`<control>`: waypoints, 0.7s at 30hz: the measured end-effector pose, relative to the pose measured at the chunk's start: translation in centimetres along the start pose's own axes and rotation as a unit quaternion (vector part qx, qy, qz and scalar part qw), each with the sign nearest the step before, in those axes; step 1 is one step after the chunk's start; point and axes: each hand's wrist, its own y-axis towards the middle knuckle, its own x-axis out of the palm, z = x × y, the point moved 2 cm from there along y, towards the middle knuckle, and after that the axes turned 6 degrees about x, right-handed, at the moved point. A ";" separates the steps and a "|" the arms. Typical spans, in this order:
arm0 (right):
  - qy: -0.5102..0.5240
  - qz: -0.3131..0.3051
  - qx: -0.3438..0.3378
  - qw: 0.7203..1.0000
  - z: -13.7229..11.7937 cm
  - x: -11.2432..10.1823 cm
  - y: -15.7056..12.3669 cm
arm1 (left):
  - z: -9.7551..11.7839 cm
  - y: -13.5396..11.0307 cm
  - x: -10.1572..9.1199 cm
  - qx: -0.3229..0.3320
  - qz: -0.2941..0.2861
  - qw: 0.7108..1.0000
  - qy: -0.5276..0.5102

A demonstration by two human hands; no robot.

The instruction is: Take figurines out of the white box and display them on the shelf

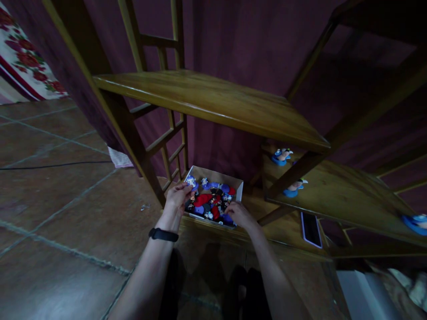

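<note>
An open cardboard box [230, 180] sits on the lowest wooden shelf, filled with several small figurines in blue, red and black [210, 201]. My left hand [177, 198], with a black band on the wrist, is closed on a small blue-and-white figurine [191, 181] at the box's left edge. My right hand [239, 215] reaches into the near right corner of the box, fingers curled among the figurines; what they hold is hidden.
A wooden shelf unit has a broad upper board [213, 100] over the box. A right-hand shelf [350, 191] carries blue-based figurines [282, 156], [293, 189], [415, 222]. A phone [311, 230] lies on the lowest shelf. Tiled floor, a black cable [53, 166].
</note>
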 end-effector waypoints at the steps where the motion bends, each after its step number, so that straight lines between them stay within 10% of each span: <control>1: -0.026 -0.018 -0.008 0.999 -0.2 0.4 -0.2 | 0.1 0.0 0.0 0.000 -0.003 1.000 -0.001; 6: -0.033 -0.067 -0.028 0.997 -1.2 1.8 -0.7 | 0.3 0.1 -0.1 -0.008 -0.010 1.000 -0.011; 14: 0.012 0.046 0.004 0.999 -1.4 -0.1 0.4 | 0.4 0.2 -0.1 -0.008 -0.014 1.000 -0.016; 21: -0.015 -0.062 -0.023 0.998 -2.6 1.0 0.2 | 0.0 0.2 0.0 -0.018 -0.021 1.000 -0.015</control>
